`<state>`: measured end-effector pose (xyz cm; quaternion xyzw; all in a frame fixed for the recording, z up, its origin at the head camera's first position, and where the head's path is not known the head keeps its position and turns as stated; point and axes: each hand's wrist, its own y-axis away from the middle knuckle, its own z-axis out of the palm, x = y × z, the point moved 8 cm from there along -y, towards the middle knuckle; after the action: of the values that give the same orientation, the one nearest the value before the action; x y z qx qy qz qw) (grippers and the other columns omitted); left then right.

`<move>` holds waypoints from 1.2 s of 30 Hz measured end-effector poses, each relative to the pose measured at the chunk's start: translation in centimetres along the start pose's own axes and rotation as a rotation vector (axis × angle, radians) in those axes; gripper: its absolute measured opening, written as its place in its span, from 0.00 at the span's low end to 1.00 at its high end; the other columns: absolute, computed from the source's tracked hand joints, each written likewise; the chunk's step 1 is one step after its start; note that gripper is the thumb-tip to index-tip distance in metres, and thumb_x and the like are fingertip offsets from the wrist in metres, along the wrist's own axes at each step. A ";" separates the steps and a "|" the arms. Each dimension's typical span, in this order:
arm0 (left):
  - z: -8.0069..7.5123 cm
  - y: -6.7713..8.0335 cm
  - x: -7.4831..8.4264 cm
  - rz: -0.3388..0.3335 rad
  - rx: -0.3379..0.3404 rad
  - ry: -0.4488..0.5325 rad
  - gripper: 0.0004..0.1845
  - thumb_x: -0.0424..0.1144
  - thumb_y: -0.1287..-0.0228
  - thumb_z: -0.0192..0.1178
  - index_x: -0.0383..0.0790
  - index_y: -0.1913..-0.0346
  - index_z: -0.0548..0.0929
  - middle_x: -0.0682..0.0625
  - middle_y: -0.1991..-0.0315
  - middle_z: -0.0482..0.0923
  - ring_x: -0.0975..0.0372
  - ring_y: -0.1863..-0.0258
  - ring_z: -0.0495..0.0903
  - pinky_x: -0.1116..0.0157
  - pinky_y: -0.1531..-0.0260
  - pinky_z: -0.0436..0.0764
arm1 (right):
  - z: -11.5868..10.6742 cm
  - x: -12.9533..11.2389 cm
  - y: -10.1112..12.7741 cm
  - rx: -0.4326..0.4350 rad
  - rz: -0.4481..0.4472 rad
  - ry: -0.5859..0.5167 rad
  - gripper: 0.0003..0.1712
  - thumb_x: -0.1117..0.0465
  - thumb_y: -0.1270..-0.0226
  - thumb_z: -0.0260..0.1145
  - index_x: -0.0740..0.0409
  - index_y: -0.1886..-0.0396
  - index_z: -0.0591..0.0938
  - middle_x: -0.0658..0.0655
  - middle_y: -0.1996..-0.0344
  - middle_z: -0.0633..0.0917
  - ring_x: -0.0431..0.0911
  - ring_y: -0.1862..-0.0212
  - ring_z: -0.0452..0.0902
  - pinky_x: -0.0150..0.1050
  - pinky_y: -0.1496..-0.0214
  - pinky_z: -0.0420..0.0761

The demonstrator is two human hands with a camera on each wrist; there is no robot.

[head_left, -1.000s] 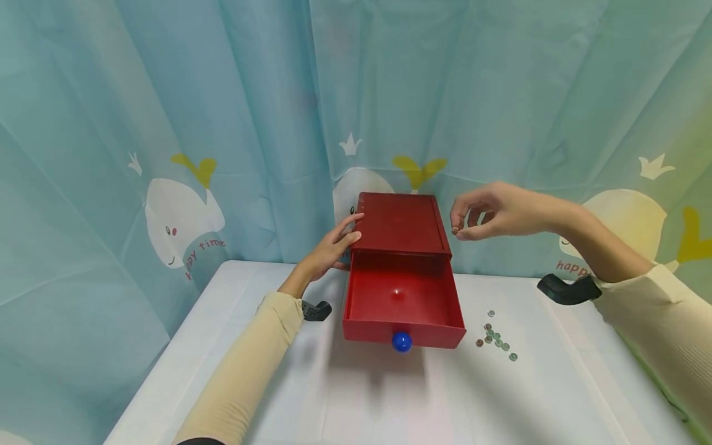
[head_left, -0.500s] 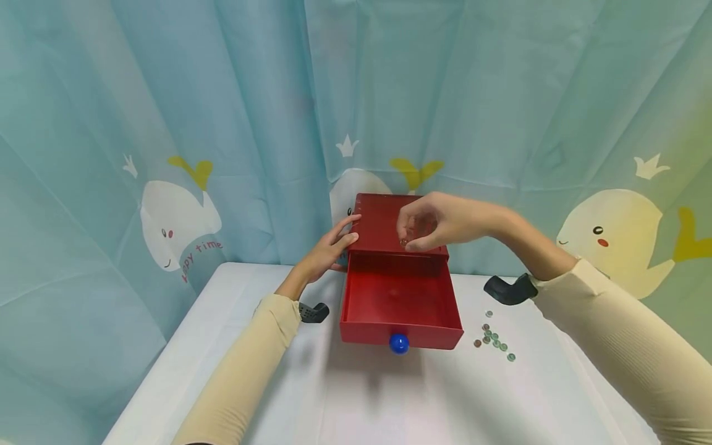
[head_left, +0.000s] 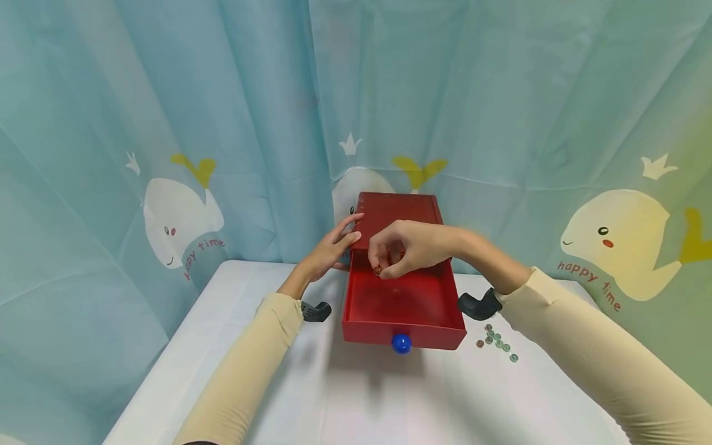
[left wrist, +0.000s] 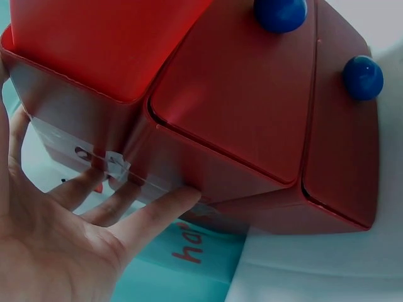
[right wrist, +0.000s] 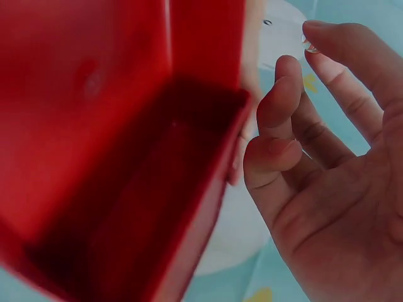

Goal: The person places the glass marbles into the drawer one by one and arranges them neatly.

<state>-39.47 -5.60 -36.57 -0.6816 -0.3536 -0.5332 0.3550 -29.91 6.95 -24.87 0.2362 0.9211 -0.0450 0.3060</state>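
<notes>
Drawer (head_left: pixel 403 303) pulled out of red box (head_left: pixel 397 213), nothing seen inside. Right hand (head_left: pixel 408 247) above it pinches a bead (head_left: pixel 377 270). Left hand (head_left: pixel 328 250), fingers straight, presses box side.

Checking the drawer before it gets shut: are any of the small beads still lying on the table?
Yes, a cluster of small beads lies on the white table, right of the red drawer.

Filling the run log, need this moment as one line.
left hand: braces red box | right hand: pinches bead over open drawer | more beads on table
</notes>
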 end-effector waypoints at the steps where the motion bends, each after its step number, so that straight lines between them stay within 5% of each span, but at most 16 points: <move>1: 0.0 0.0 0.0 0.003 -0.002 0.000 0.30 0.51 0.22 0.51 0.68 0.22 0.60 0.44 0.29 0.67 0.48 0.31 0.68 0.38 0.49 0.81 | 0.3 0.1 -0.2 -0.009 0.003 -0.009 0.07 0.62 0.36 0.75 0.48 0.61 0.85 0.48 0.68 0.85 0.45 0.67 0.82 0.41 0.62 0.85; 20: 0.0 0.1 0.1 0.012 -0.008 0.014 0.30 0.51 0.22 0.51 0.68 0.22 0.60 0.45 0.29 0.68 0.49 0.32 0.71 0.37 0.48 0.80 | 4.6 2.3 -2.1 -0.164 0.108 -0.007 0.09 0.59 0.37 0.76 0.44 0.61 0.85 0.44 0.66 0.86 0.42 0.61 0.83 0.40 0.55 0.85; 36: 0.0 0.0 0.0 0.012 -0.015 0.016 0.30 0.51 0.22 0.50 0.68 0.21 0.59 0.46 0.27 0.67 0.49 0.32 0.72 0.38 0.49 0.81 | 5.1 2.7 -2.4 -0.182 0.138 0.002 0.09 0.59 0.38 0.77 0.44 0.61 0.85 0.44 0.66 0.85 0.43 0.61 0.82 0.39 0.58 0.85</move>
<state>-39.47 -5.62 -36.56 -0.6822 -0.3427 -0.5390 0.3559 -30.08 4.78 -30.72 0.2706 0.9031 0.0602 0.3279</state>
